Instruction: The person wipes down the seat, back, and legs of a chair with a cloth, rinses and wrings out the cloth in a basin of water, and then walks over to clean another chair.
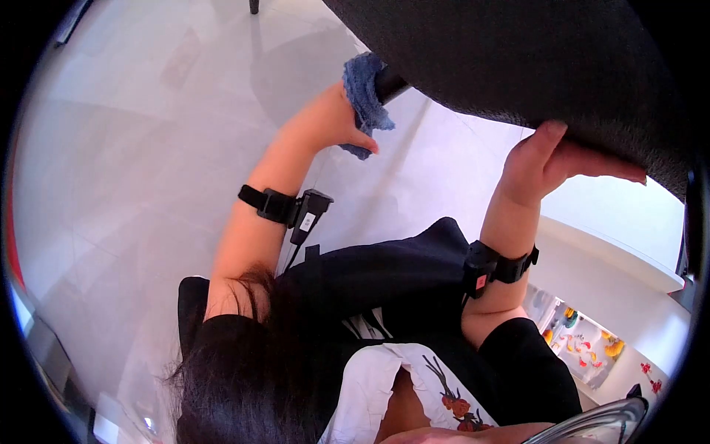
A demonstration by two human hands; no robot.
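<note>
While cloth [362, 85] is held, labels [307, 222] blur.

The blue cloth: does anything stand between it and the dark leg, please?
Nothing visible does. The left hand holds the blue cloth against the dark leg; the far side is hidden.

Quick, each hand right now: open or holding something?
Left hand: holding blue cloth at the dark leg.
Right hand: open, against the black furniture.

Single head-worn camera; faces forward and down; hands [343, 123] [549, 162] near (wide, rounded view)
</note>
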